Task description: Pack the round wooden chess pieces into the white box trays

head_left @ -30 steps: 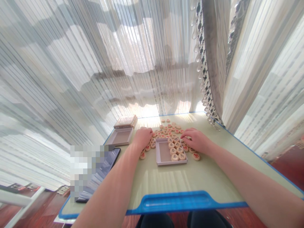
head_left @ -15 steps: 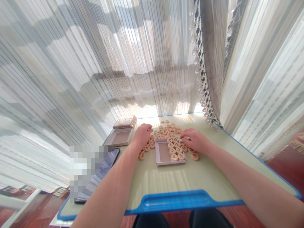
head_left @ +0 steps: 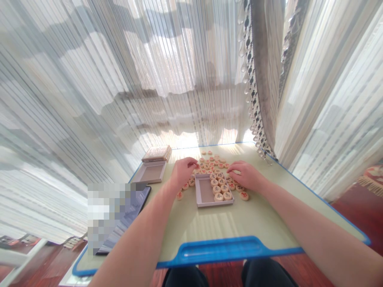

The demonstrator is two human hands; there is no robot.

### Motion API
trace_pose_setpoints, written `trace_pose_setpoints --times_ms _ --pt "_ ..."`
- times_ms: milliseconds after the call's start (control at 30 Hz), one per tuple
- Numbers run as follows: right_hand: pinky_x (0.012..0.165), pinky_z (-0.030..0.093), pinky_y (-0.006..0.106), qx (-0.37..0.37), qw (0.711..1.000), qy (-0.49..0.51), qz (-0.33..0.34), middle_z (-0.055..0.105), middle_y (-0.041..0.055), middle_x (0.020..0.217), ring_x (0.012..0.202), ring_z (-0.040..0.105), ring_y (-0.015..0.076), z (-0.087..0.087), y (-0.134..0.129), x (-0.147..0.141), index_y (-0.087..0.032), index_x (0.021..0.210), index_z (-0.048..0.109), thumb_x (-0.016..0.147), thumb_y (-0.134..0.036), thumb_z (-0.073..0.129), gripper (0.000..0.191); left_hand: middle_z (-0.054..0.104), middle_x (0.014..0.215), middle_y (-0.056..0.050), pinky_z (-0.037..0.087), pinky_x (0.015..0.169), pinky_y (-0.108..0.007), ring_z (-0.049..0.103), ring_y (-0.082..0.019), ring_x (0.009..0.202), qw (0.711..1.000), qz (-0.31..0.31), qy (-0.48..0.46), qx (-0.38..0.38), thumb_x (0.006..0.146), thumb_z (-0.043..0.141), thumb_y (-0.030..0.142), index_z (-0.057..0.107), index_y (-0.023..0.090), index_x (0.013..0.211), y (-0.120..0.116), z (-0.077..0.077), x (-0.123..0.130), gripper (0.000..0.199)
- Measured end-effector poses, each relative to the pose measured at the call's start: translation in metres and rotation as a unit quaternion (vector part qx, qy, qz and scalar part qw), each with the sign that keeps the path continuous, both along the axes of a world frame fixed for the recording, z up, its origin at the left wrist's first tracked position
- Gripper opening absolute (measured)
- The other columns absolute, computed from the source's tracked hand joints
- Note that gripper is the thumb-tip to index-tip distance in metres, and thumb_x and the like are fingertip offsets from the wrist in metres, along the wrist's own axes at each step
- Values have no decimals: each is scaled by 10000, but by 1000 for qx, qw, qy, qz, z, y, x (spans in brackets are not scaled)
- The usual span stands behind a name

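Observation:
A shallow white box tray (head_left: 205, 191) stands on the light green table, its right part filled with two columns of round wooden pieces (head_left: 224, 188) bearing black characters. Loose pieces (head_left: 220, 166) with red or black characters lie behind it and on both sides. My left hand (head_left: 184, 172) is at the tray's back left, fingers pressed together over a piece near the fingertips; whether it is gripped is too small to tell. To the right of the tray, my right hand (head_left: 244, 175) hovers with fingers slightly apart by some loose pieces, holding nothing visible.
At the back left lie a flat stacked box (head_left: 156, 153) and a second shallow tray (head_left: 150, 172). A tablet-like device (head_left: 131, 215), partly blurred out, rests at the left. The table has a blue rim (head_left: 223, 250). Curtains (head_left: 179, 79) hang behind.
My left hand has moved right and slightly down, towards the pieces behind the tray, and its fingers have drawn together. My right hand has barely moved.

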State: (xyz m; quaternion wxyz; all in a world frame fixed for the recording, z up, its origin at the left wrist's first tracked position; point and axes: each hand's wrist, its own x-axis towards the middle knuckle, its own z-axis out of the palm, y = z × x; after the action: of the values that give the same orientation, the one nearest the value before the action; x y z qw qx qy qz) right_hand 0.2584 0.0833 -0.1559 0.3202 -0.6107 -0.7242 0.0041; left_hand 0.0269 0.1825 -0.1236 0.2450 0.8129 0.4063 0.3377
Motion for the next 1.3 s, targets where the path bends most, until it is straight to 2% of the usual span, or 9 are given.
trace_pose_setpoints --times_ms 300,467,533,633,733,933,1167,1233,1300 --pt "832 450 344 -12 1000 -9 -1 664 56 876 885 577 202 0 -1 0 -192 781 689 771 -191 498 191 697 765 11 484 709 -244 636 -141 749 1000 7 17 1 712 556 209 658 182 800 4 -5 -2 138" --pt "832 453 356 19 1000 3 0 656 58 868 875 582 203 2 -2 -1 -188 791 686 784 -214 502 185 695 779 -16 490 715 -258 638 -155 761 999 0 -23 -31 690 611 235 660 168 787 0 1 0 128" --pt "830 459 347 41 999 17 10 646 56 899 881 584 195 5 -4 -7 -190 864 676 800 -236 502 191 698 795 -31 499 713 -264 645 -165 771 996 -23 -61 -56 683 638 255 654 160 813 -8 6 5 162" --pt "806 476 320 80 995 46 39 624 57 970 872 588 179 8 -9 -21 -194 1027 622 806 -293 537 257 700 844 -59 511 717 -269 652 -171 796 981 -99 -125 -107 682 665 280 641 147 871 -25 11 14 232" --pt "800 477 294 114 988 63 85 617 46 1000 883 586 167 9 -13 -32 -213 1065 595 798 -299 570 282 689 903 -70 511 754 -281 640 -167 836 967 -161 -152 -129 698 667 298 640 144 902 -39 12 20 257" --pt "723 482 277 158 981 77 87 632 27 902 770 580 146 9 -16 -37 -219 1051 584 780 -248 590 272 687 863 -70 510 750 -295 635 -169 810 966 -166 -133 -149 696 674 296 645 134 872 -47 11 23 241" --pt "669 455 264 133 987 65 58 609 8 782 708 551 139 11 -18 -39 -202 858 582 739 -255 611 133 693 888 -61 508 693 -284 643 -183 786 989 -115 -52 -81 718 642 347 633 163 936 -44 10 22 286" --pt "662 451 264 129 989 60 48 607 12 781 709 552 144 12 -18 -38 -197 856 575 729 -264 612 148 686 935 -54 499 747 -301 635 -187 826 995 -96 -1 -1 767 562 259 640 185 961 -37 7 18 221" --pt "675 451 269 123 990 59 40 617 28 816 747 562 156 14 -19 -35 -191 868 572 731 -269 600 160 680 953 -61 460 846 -333 611 -206 912 988 -57 86 112 765 459 121 664 195 938 -28 5 11 278"
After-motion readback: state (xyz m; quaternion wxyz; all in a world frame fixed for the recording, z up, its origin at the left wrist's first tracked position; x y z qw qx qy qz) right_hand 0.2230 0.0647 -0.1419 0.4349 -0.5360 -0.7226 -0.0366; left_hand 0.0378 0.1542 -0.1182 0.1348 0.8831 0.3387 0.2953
